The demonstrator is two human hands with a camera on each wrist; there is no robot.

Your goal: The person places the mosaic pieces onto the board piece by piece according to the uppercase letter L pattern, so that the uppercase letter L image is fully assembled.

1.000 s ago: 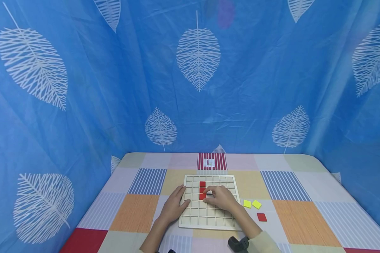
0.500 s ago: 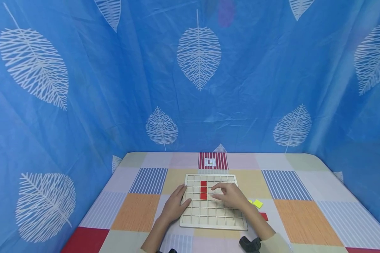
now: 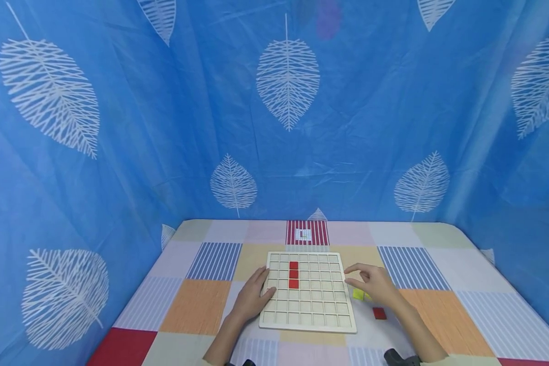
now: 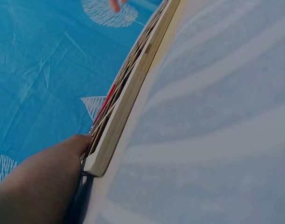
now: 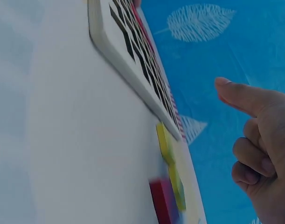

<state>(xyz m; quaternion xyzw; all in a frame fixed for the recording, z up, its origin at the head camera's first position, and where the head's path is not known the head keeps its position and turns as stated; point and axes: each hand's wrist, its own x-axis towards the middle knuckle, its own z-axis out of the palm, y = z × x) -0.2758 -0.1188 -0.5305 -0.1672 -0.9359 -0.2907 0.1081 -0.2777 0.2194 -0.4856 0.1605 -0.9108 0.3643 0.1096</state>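
A cream grid board [image 3: 308, 317] lies on the table, with three red square tiles [image 3: 294, 274] in one column of its cells. Along its left edge rests my left hand [image 3: 251, 300], fingers fairly straight and the thumb over the rim; the left wrist view shows that thumb [image 4: 79, 142] at the corner. My right hand [image 3: 375, 284] is just off the board's right side, above two yellow tiles [image 3: 358, 294], which it partly covers. Its thumb and index finger stand apart with nothing between them. A loose red tile [image 3: 379, 313] lies nearer me.
A small card with a grid pattern [image 3: 303, 234] lies beyond the board on a red-striped patch. The patchwork tablecloth [image 3: 196, 307] covers the table. Blue leaf-print curtains [image 3: 347, 152] hang behind and at both sides.
My right hand has left the lowest red tile in the column and moved right, past the board's edge to the yellow tiles. My left hand stays on the board's left edge.
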